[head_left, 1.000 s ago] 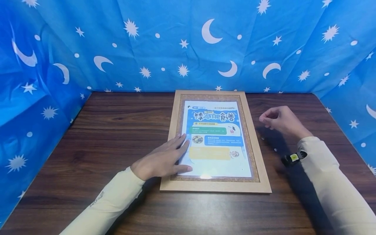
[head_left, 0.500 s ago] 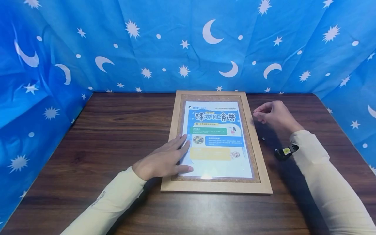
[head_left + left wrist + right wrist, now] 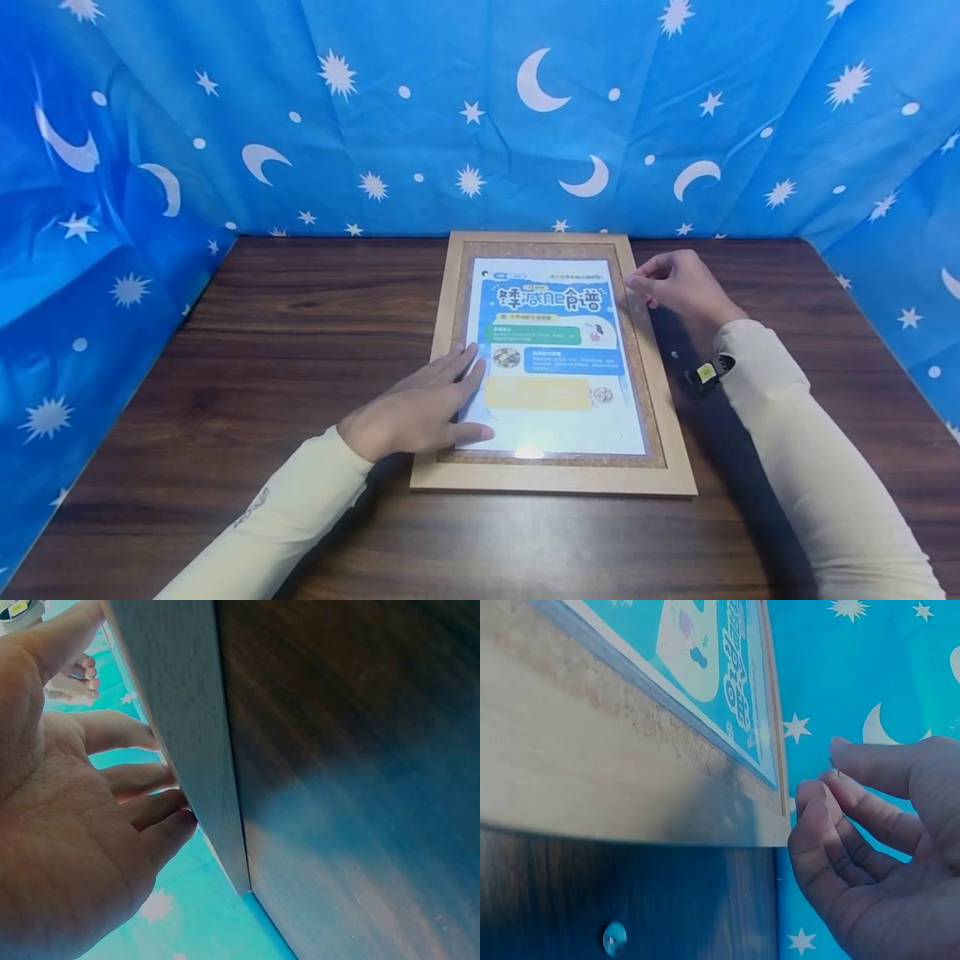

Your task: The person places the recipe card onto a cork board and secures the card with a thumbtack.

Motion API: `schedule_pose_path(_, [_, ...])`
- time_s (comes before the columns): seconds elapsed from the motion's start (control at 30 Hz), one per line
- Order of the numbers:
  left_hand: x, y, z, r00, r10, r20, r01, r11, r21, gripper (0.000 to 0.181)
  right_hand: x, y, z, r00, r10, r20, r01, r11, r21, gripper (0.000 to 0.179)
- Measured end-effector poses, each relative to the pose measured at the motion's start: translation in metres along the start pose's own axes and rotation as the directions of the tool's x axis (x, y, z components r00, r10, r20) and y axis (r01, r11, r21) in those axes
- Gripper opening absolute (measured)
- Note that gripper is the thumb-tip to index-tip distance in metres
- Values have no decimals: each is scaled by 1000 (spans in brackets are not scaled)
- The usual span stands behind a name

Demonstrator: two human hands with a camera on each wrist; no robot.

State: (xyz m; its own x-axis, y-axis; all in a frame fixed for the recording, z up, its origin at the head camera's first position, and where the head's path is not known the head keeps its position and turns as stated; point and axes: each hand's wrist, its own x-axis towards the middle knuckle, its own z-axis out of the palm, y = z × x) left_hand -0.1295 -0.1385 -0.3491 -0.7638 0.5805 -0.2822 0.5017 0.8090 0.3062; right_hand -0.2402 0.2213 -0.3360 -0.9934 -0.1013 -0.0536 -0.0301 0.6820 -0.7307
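A laminated poster (image 3: 547,429) with blue, green and yellow printing lies on a wood-framed cork board (image 3: 555,479). My left hand (image 3: 420,408) rests with spread fingers over the lower left of the poster and frame. In the left wrist view its fingertips (image 3: 176,799) meet the board's edge. My right hand (image 3: 686,287) is over the board's upper right edge. Between thumb and finger it pinches a thumbtack, whose thin pin (image 3: 838,772) shows in the right wrist view; its head is mostly hidden. A small round spot, apparently a tack head (image 3: 485,273), sits at the poster's upper left corner.
Another thumbtack (image 3: 615,939) lies on the dark wooden table (image 3: 300,317) just right of the board. A blue curtain (image 3: 420,125) with white moons and stars stands behind the table and along both sides.
My right hand has moved left from the table beside the board to its upper right edge, still pinching. The left hand stays in place on the poster.
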Motion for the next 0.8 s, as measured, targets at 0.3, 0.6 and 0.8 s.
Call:
schedule_pose_path(0.3, [1,0,-1,1000,0,4,0,1000,6,90,12,-4,10,999,38,22,-40,997,63,26])
schedule_pose_path(0.6, [1,0,-2,1000,0,8,0,1000,2,90,25,-7,16,995,97,34,-101,983,153,28])
schedule_pose_path(0.8, [0,-1,-1,1000,-3,14,3,1000,-3,90,33,-8,19,989,135,56,-144,968,206,33])
